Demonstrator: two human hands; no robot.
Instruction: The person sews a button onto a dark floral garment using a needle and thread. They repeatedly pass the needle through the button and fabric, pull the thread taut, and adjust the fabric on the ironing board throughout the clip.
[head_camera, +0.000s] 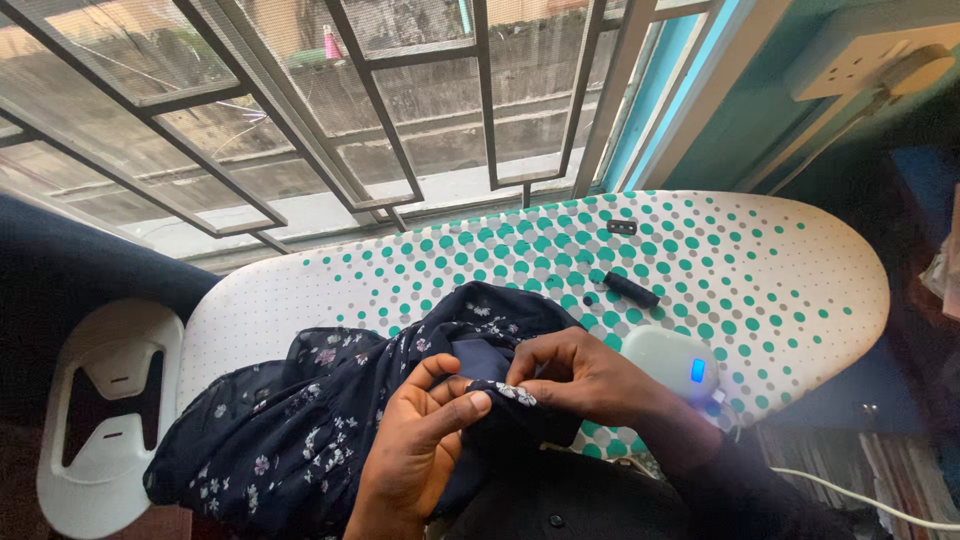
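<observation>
Surface: an ironing board (760, 290) with a white cover printed in green and grey dots, set lengthwise under a barred window (330, 120).

Nearest the camera, a dark navy floral garment (300, 430) lies bunched over the near edge of the board, left of centre, and spills toward the person's lap. Both hands work one folded edge of it. The left hand (415, 455) comes up from below, thumb pressed against the fingers, pinching the cloth. The right hand (580, 375) comes in from the right, fingertips closed on the same edge, touching the left thumb.

Just beyond the right hand, a small white rounded device (665, 360) with a blue lit panel rests on the board. A white cable (860, 497) runs off to the lower right.

Farther up the board lie a short black cylinder (630, 290) and, beyond it, a small dark rectangular label (621, 227) on the cover.

At the left end, a white iron rest (105, 410) with dark cut-outs.

Upper right, a white wall socket (870, 60) with a plug in it.
</observation>
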